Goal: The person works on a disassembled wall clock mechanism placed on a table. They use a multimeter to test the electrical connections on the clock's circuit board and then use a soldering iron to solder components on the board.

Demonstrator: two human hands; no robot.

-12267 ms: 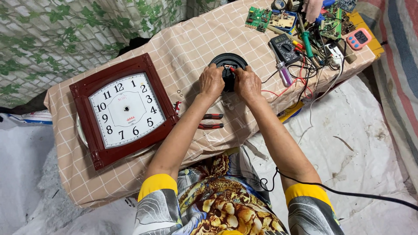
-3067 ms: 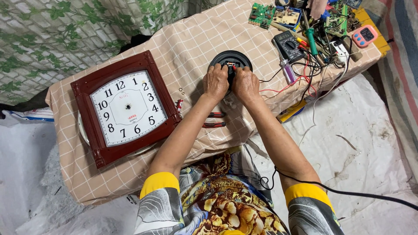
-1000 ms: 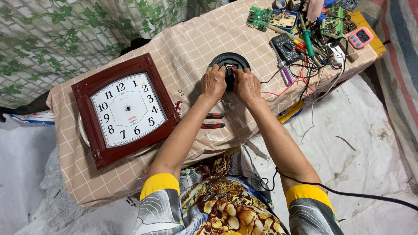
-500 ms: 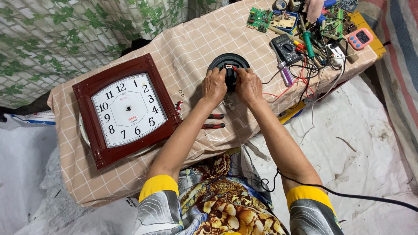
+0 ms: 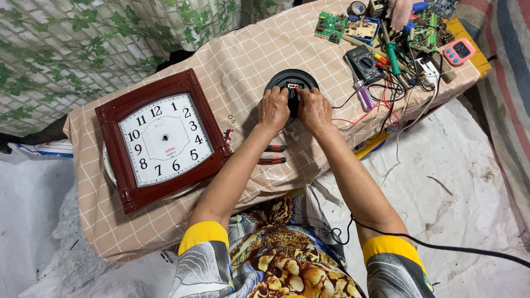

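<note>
From the head camera, your left hand (image 5: 274,107) and right hand (image 5: 314,109) sit side by side on the black round disc (image 5: 291,85), which lies flat near the far edge of the table (image 5: 243,49), on its checked beige cloth. Both hands' fingers curl over the small mechanism at the disc's middle, where a bit of red and white shows between your fingertips. Each grip is closed lightly on that central part, though exactly what each finger pinches is hidden.

The disc looks like thin, stiff plastic: light, probably easy to slide on the cloth, and likely brittle at its small centre pieces. Steadying it by the rim and working the centre gently seems the safest hold.

To your left lies the square wall clock (image 5: 164,138) in its dark red frame, face up, well apart from the disc. Red-handled pliers (image 5: 270,154) rest just under your left forearm. To the right sit a multimeter (image 5: 363,62), circuit boards (image 5: 331,25) and tangled wires (image 5: 386,99).
</note>
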